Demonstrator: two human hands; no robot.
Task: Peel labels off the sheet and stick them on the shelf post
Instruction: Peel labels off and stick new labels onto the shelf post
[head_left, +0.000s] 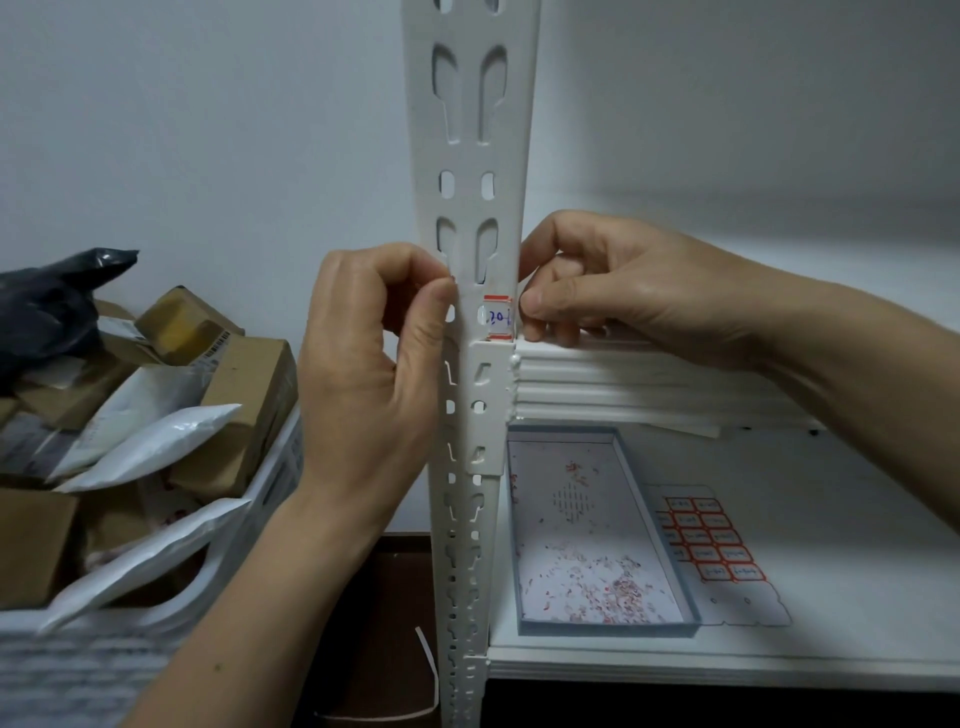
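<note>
Label (497, 318) upright on post (470, 156), between hands; right hand (587, 280) nearer, curled, thumb pinching its right edge; left hand (374, 374) pinches post edge.

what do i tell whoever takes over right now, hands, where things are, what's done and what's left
Left hand: pinches the left edge of the shelf post.
Right hand: grips the post's right edge, thumb on the end of the label.
Label: on the post's front, just above the upper shelf bracket.
Label sheet: flat on the lower shelf, right of the scrap tray.
Done: this label is on.
Left: rows of labels to peel from the sheet.
</note>
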